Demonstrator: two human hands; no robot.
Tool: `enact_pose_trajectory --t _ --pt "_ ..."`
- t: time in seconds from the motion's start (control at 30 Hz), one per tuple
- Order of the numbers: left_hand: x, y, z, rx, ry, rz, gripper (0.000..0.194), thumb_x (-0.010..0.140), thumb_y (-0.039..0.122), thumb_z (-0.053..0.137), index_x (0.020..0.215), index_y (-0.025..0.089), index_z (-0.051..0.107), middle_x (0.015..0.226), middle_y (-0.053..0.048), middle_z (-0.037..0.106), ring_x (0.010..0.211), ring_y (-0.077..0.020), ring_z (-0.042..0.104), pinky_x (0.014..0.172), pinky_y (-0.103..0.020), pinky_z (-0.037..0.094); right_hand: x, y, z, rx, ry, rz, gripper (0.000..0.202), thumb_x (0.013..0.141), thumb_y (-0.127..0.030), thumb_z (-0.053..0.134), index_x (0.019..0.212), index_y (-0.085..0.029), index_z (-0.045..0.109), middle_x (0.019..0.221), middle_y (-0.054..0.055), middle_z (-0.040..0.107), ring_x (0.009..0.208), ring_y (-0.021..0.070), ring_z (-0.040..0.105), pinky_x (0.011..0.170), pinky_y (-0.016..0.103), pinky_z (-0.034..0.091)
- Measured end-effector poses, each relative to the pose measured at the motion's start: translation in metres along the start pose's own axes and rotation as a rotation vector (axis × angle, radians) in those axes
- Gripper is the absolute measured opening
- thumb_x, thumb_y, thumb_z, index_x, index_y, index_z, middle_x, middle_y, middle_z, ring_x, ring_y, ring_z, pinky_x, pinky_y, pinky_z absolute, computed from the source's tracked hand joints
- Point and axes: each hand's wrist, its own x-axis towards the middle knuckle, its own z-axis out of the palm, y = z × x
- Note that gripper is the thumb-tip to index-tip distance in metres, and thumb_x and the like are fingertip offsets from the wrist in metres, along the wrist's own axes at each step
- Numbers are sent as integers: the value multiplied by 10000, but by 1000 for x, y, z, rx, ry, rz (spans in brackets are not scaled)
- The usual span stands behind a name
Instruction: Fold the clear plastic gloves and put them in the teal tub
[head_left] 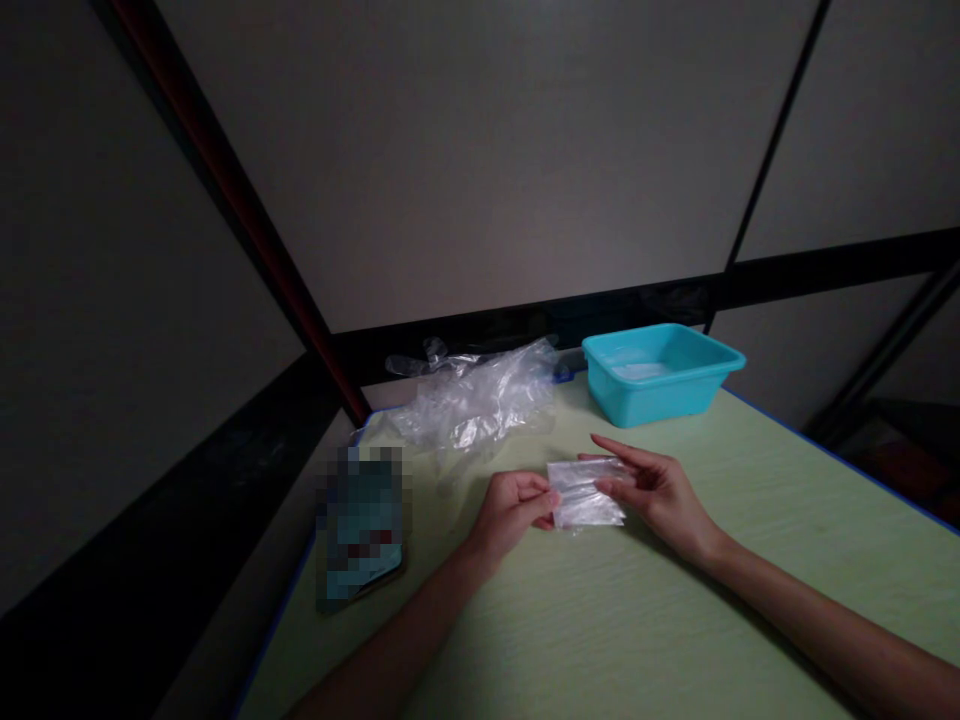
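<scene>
A folded piece of clear plastic (585,494), roughly rectangular, is held just above the middle of the green table. My left hand (514,510) pinches its left edge between thumb and fingers. On the right side, my right hand (656,490) holds the plastic with the thumb on top, its index finger stretched out above. Behind my hands lies a loose heap of crumpled clear plastic (480,400). A turquoise basin (660,395) stands at the back right, with something pale and clear inside it.
The pale green table (795,530) has a blue edge. On its left side lies a blurred-out flat item (367,530), possibly a phone. Light wall panels (480,160) with dark strips rise right behind the table.
</scene>
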Motion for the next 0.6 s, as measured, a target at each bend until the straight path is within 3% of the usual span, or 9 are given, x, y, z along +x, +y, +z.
enact_pose_trajectory --t 0.6 --pt "-3 3 3 -25 61 18 237 525 312 693 536 124 548 497 -15 588 457 -113 540 456 -201 400 1 -1 -3 208 28 131 758 605 -205 711 1274 -176 355 934 112 664 745 198 623 644 312 472"
